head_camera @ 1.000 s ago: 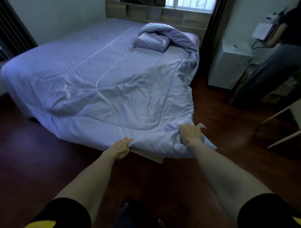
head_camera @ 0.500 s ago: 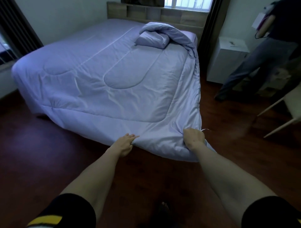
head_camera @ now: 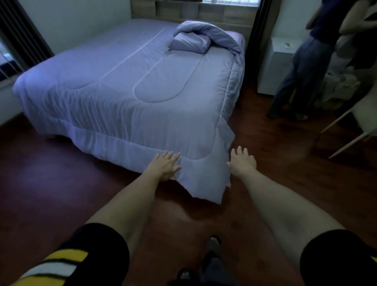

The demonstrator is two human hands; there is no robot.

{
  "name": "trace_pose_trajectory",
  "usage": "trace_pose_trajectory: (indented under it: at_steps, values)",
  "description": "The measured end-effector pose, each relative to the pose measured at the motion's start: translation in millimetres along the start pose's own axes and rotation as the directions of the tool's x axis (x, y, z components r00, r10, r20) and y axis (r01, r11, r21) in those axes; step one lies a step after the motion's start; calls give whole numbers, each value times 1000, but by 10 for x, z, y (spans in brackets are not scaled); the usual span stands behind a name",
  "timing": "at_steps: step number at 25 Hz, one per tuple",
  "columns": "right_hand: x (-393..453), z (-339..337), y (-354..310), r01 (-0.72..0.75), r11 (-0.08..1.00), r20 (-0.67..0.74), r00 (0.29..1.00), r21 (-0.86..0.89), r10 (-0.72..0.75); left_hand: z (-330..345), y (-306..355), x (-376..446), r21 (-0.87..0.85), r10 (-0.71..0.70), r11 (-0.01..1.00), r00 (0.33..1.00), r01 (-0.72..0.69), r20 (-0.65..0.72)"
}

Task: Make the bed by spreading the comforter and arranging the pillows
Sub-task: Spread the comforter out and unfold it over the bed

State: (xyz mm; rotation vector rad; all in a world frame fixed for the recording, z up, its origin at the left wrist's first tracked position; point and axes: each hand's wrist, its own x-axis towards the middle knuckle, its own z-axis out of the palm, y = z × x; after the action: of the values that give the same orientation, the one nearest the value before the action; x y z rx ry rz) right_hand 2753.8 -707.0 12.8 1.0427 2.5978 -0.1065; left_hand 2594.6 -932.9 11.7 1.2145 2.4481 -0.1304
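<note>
Dim, bluish daylight enters from a window (head_camera: 228,1) behind the headboard and a second one at the left edge, leaving the room underexposed. The comforter (head_camera: 126,91) catches most of the light, its sheen brightest along the near quilted folds, while the floor (head_camera: 51,183) falls into deep red-brown shadow. Wide-angle distortion bends the walls and stretches both forearms toward the lower corners. The striped sleeve (head_camera: 61,267) at bottom left is smeared by blur. The figures at right stand in murk, soft and low in detail.
</note>
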Motion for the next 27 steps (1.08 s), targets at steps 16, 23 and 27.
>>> trace_pose_trajectory:
  at_steps: [16,23,27]
  values:
    - [1093,-964,297,98,991,-146,986,88,-85,-1459,-17,1195,122,-28,992,992,43,-125]
    - [2295,-1528,862,161,986,-150,977,49,-152,-2044,351,2302,75,-87,992,988,98,-130]
    - [2983,-1797,1221,175,984,-181,970,41,-165,-2370,617,2943,65,-98,992,984,108,-147]
